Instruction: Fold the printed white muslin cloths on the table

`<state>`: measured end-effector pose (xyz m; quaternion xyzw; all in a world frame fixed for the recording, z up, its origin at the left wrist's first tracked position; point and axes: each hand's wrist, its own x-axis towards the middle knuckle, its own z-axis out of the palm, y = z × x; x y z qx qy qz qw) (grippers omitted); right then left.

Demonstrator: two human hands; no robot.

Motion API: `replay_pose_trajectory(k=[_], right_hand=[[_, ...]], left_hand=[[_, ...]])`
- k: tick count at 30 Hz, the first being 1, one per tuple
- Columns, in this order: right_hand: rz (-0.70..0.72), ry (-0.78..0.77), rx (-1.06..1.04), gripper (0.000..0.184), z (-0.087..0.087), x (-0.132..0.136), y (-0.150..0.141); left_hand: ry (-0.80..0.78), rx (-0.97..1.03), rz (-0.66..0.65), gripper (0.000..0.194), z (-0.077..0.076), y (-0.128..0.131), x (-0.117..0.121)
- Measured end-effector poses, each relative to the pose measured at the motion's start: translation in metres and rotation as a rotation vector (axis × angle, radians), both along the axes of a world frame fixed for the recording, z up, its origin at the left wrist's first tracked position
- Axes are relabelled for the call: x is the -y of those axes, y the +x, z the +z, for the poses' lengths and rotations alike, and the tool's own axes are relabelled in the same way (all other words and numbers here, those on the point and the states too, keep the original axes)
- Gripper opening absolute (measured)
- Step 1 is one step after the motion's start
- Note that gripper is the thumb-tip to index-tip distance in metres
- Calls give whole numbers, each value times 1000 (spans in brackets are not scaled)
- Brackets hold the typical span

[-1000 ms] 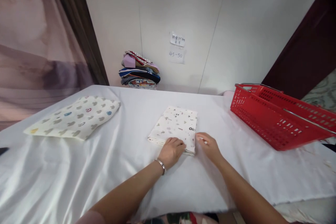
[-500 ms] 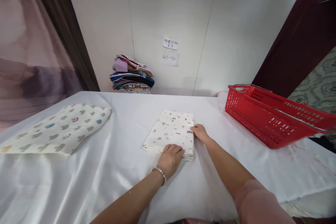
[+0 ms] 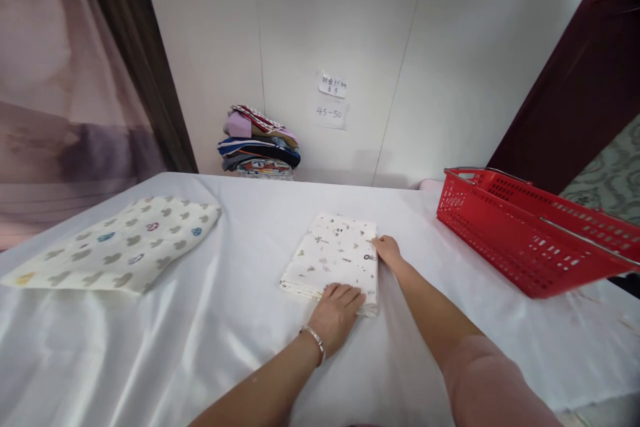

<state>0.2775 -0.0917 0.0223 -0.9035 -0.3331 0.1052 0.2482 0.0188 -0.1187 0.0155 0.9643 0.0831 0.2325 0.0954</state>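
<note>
A folded white cloth (image 3: 335, 253) with small scattered prints lies flat in the middle of the table. My left hand (image 3: 336, 312), a bracelet at its wrist, rests on the cloth's near edge with its fingers laid out over the top; its thumb is hidden. At the right edge, my right hand (image 3: 388, 252) pinches the cloth's border between thumb and fingers. Off to the left, apart from both hands, a cream cloth (image 3: 125, 240) with grey and coloured mushroom-like prints is spread out.
A white sheet (image 3: 240, 347) with wrinkles covers the table. On the right stands a red plastic basket (image 3: 505, 240) with metal handles. Beyond the far edge is a stack of folded fabrics (image 3: 260, 143) against the wall, beside two paper notes (image 3: 331, 113).
My right hand has slid slightly farther up the cloth's right edge. My left hand has shifted a little to the right along the near edge. The whole view has moved slightly.
</note>
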Motion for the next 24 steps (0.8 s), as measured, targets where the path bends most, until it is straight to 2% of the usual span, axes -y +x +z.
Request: replay_pose_trajectory(k=[6,14,19,24], right_hand=[[4,-82,-24,46,1,-12,12],[-19,-55,19,37,1,-26,18],[8,-89,-41,42,4,-18,19],[84,-65,-37,53,9,7,-7]], left_hand=[[-19,-17,-10,40,3,-3,3],[-19,-27,-6,45,-2,-4,7],[-16,-49,-16,46,-2,-2,7],[1,-48,-15,44,-1,-2,8]])
